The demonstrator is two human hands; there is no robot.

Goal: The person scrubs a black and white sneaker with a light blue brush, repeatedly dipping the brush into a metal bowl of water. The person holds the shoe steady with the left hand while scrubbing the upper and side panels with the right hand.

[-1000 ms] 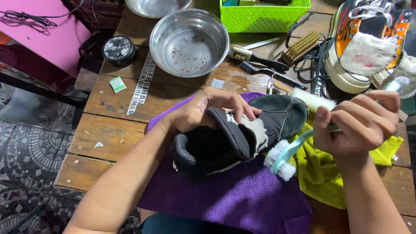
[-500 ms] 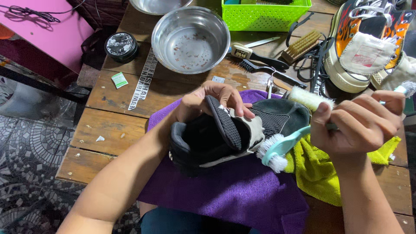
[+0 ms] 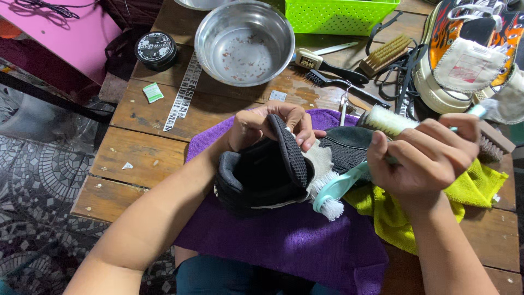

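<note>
A black sneaker (image 3: 256, 177) lies on a purple cloth (image 3: 284, 240) on the wooden table. My left hand (image 3: 267, 123) grips its tongue and pulls it back. My right hand (image 3: 423, 155) holds two brushes: a light blue brush (image 3: 335, 188) with white bristles pressed against the grey inner side of the shoe, and a second white-bristled brush (image 3: 387, 120) sticking up above my fingers.
A steel bowl (image 3: 244, 42) with water stands behind the shoe, a round black tin (image 3: 156, 49) to its left. A green basket (image 3: 338, 15), several brushes (image 3: 385, 54), and orange-black sneakers (image 3: 464, 49) sit at the back right. A yellow cloth (image 3: 475, 186) lies under my right hand.
The light blue brush has slid along the shoe's inner side. My left hand has shifted its grip on the tongue, pulling it further back.
</note>
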